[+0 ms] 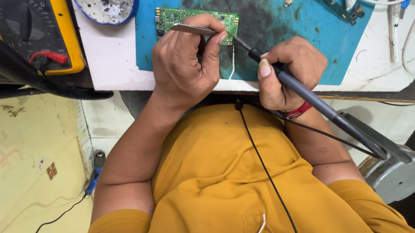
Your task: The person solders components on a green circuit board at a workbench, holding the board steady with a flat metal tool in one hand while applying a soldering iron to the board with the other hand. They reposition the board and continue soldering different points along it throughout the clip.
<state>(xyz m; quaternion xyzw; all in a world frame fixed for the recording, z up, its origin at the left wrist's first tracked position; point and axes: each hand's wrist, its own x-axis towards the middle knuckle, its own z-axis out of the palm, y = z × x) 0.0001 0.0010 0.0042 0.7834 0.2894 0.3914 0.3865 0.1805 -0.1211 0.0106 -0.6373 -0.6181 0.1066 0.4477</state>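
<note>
On the blue mat (pixel 279 24), I see the green circuit board (pixel 181 17) lying long axis left-right. Left hand (pixel 184 64) pinches tweezers (pixel 192 29) over it; right hand (pixel 287 72) grasps the soldering iron (pixel 308 95), tip pointing up-left at the board's right edge.

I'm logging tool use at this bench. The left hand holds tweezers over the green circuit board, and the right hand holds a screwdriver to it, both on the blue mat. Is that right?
Not quite. In the head view the right hand holds a soldering iron with a cord, not a screwdriver. The rest stands: the left hand holds tweezers over the green circuit board on the blue mat.
</note>
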